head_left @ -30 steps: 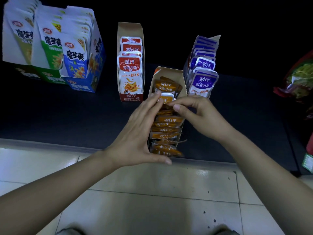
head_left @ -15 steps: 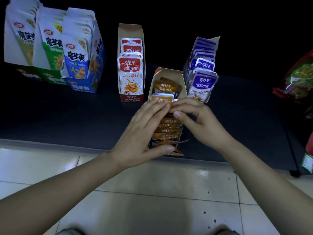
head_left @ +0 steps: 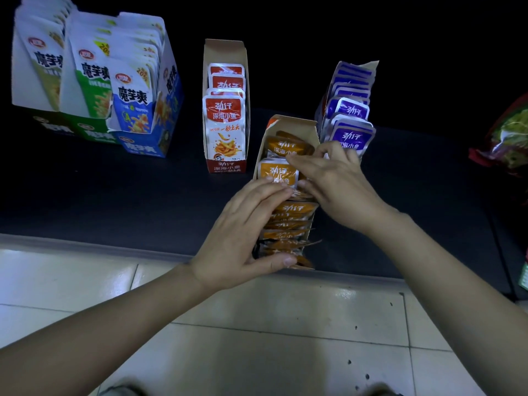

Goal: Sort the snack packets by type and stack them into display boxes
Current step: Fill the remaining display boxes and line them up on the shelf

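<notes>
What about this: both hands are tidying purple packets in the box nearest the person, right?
Not quite. The head view shows the left hand and right hand tidying orange packets in that nearest box; the purple packets stand farther back.

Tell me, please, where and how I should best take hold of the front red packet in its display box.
Pinch the front red packet by its top edge, coming from above, thumb in front. It stands upright, and the red display box walls its sides and covers its foot, so likely only the top is free.
</notes>
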Tool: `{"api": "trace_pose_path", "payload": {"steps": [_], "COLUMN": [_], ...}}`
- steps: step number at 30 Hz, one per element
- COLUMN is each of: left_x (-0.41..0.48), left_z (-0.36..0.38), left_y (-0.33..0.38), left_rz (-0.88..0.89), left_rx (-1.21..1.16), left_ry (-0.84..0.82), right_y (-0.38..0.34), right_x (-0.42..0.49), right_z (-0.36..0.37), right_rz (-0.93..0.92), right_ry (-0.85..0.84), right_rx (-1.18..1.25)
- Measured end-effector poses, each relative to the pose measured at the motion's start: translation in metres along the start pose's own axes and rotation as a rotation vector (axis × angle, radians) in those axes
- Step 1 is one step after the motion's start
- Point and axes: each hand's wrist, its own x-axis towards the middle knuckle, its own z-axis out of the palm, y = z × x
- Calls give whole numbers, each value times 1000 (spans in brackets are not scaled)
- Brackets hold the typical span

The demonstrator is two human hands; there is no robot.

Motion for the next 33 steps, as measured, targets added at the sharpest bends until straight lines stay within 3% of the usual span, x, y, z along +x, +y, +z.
{"api": "trace_pose_path", "payload": {"steps": [3, 9, 17, 26, 30, 33], "left_x": [-1, 0, -1, 6, 11, 11], "left_z": [0, -1, -1, -1, -4, -5], "left_y": [-1, -2, 1, -2, -2, -3], "left_rz": [1, 26, 40, 84, 57, 56], "left_rx": [2, 28, 32, 99, 113, 116], "left_ry": [2, -3, 16, 26, 8, 14], "right_y": [-1, 1, -4, -17, -22, -13], "right_x": [5, 14, -4, -20, -16, -21], "right_z": [-2, -1, -7, -11, -14, -18], "right_rz": [10, 65, 231, 126, 231, 261], "right_ry": [-7, 109, 296, 236, 126, 87], "right_rx": [-58, 75, 434, 708, 1023, 1015]}}
